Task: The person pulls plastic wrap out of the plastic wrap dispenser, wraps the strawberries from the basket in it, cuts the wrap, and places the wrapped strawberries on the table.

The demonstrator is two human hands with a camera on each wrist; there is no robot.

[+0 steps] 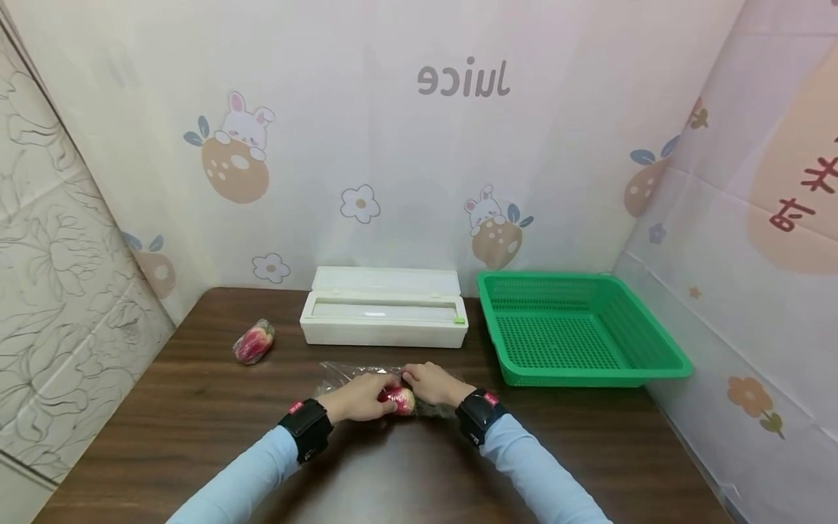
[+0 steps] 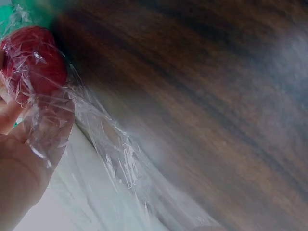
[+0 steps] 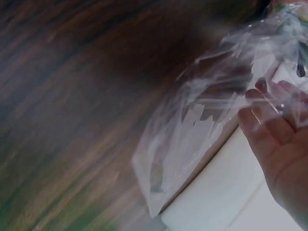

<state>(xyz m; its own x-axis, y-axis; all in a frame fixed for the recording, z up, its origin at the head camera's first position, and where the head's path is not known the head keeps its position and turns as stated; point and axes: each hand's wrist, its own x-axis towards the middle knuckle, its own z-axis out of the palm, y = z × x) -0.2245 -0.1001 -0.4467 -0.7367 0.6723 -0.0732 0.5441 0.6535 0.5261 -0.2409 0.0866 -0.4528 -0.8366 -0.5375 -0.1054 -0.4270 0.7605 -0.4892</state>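
Observation:
Between both hands in the head view is a red-and-yellow apple (image 1: 401, 399) with clear cling film (image 2: 127, 159) around it. My left hand (image 1: 366, 397) grips it from the left side, thumb at the near side and fingers over the far side. In the left wrist view, wrinkled film covers the red apple (image 2: 38, 62) and trails off toward the lower right. My right hand (image 1: 433, 383) is just right of the apple, its bent fingers pinching the film; the thumb is hidden. Loose film (image 3: 192, 130) spreads beside those fingers in the right wrist view.
A white cling film dispenser (image 1: 384, 331) stands behind the hands, lid raised, with a green slider. A green perforated basket (image 1: 589, 380) is at the back right. Another film-wrapped red-and-yellow fruit (image 1: 254, 341) lies at left on the brown wooden table (image 1: 164, 437).

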